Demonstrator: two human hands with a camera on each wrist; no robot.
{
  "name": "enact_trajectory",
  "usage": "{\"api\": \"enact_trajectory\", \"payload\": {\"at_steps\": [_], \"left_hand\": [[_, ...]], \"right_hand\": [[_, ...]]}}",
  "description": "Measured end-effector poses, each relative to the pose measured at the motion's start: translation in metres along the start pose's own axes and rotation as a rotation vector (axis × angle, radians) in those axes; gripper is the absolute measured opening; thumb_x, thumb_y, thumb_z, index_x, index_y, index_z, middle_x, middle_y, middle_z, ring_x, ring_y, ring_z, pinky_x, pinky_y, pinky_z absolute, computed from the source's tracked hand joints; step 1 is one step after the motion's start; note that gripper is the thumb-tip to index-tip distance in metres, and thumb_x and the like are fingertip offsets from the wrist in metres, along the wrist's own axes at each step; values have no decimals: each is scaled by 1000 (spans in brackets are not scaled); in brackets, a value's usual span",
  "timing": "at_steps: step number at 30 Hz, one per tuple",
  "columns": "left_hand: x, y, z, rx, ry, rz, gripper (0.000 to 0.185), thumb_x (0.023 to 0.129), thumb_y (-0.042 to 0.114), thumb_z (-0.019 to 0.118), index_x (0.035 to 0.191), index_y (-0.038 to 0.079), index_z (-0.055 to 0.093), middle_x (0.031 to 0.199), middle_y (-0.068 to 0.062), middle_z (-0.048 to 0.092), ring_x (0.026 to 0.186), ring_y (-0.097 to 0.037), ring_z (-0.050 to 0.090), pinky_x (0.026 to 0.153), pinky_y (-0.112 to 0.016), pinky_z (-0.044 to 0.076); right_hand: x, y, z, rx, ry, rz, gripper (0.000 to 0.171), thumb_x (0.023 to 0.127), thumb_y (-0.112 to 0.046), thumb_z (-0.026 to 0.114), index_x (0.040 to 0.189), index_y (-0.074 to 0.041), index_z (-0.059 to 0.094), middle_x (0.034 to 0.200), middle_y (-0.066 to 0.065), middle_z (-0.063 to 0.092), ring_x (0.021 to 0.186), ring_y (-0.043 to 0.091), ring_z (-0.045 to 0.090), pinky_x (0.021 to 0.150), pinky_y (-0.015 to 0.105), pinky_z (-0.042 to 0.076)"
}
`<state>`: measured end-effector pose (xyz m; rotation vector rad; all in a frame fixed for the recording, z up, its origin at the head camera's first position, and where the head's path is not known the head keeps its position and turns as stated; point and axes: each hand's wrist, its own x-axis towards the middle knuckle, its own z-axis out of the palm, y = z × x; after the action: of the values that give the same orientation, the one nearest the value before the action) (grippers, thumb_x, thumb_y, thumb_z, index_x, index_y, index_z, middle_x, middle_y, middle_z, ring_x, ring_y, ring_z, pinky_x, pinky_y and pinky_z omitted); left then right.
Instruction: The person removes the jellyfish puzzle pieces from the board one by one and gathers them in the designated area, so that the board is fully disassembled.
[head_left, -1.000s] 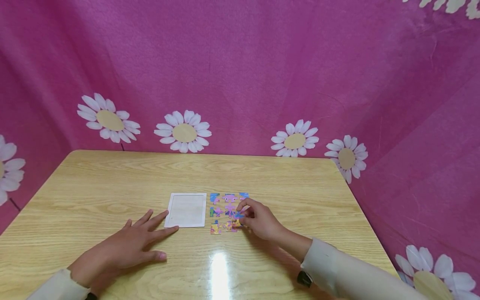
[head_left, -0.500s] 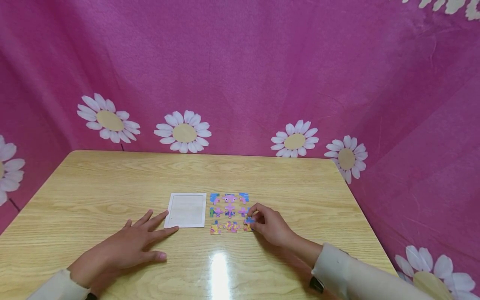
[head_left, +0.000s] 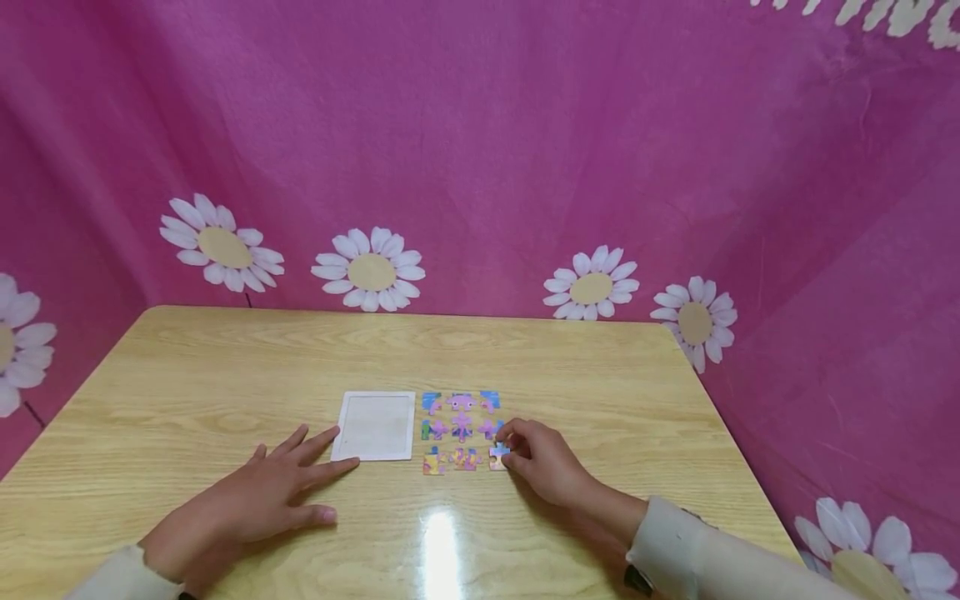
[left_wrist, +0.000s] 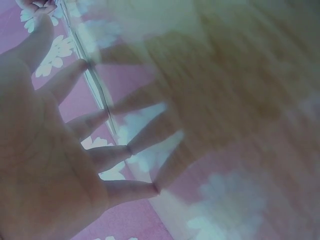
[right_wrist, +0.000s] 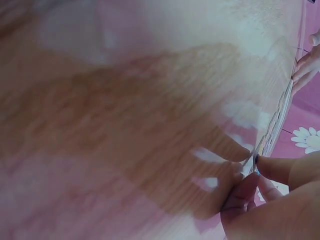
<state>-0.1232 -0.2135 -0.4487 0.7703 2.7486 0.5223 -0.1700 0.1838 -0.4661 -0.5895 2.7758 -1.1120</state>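
My left hand [head_left: 262, 496] lies with fingers spread on the table, two fingertips touching the left side and lower left corner of a white square puzzle frame [head_left: 411, 427]. In the left wrist view, the fingers [left_wrist: 130, 191] reach out straight to the tabletop. To the right of the frame, jigsaw pieces [head_left: 462, 427] with a pink cartoon figure lie in three spaced rows. My right hand [head_left: 551, 467] pinches the right edge of the lower right jigsaw piece [head_left: 497, 457] between thumb and curled fingers, at table level. The right wrist view shows this pinch [right_wrist: 257, 167] edge-on; the piece is mostly hidden there.
A glossy wooden table [head_left: 300, 342] bears everything, with a bright light reflection [head_left: 441, 554] near its front. Behind and at the sides hangs a pink cloth [head_left: 480, 150] printed with white daisies. Bare tabletop surrounds the frame and pieces.
My right hand has moved right, bringing the jigsaw piece from over the bottom middle piece to the lower right of the rows. The left hand stays put; the head view has tilted slightly.
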Motion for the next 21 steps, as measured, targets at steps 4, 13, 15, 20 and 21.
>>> {"api": "enact_trajectory", "payload": {"at_steps": [4,13,15,20,21], "left_hand": [[0,0,0,-12,-4,-14,68,90,72,60,151,43,51,167,-14,31,148,-59,24,96,-89,24],[0,1,-1,-4,14,-8,67,90,70,62,151,43,51,168,-14,30,148,-58,25,96,-89,25],[0,1,-1,1,19,-10,69,90,70,62,152,42,51,167,-14,30,148,-58,25,97,-88,26],[4,2,-5,31,33,-50,74,88,71,63,154,41,48,167,-12,32,150,-54,24,101,-86,24],[5,1,-6,37,40,-60,74,89,71,63,154,41,47,167,-12,32,151,-54,22,102,-86,22]], "right_hand": [[1,1,-1,-10,-4,-12,20,91,1,74,107,-10,69,91,1,62,79,10,54,73,26,48],[8,1,-5,-5,15,35,17,92,-3,76,107,-8,68,87,-2,58,76,12,51,69,25,46],[10,0,-7,-37,32,50,17,94,-5,75,109,-7,68,87,-3,57,74,12,50,67,25,45],[14,0,-11,-361,95,-24,30,99,-20,72,126,-9,66,104,3,60,89,18,55,73,33,50],[14,1,-11,-436,112,-44,35,99,-24,72,130,-9,65,109,4,61,95,20,56,77,37,51]]}}
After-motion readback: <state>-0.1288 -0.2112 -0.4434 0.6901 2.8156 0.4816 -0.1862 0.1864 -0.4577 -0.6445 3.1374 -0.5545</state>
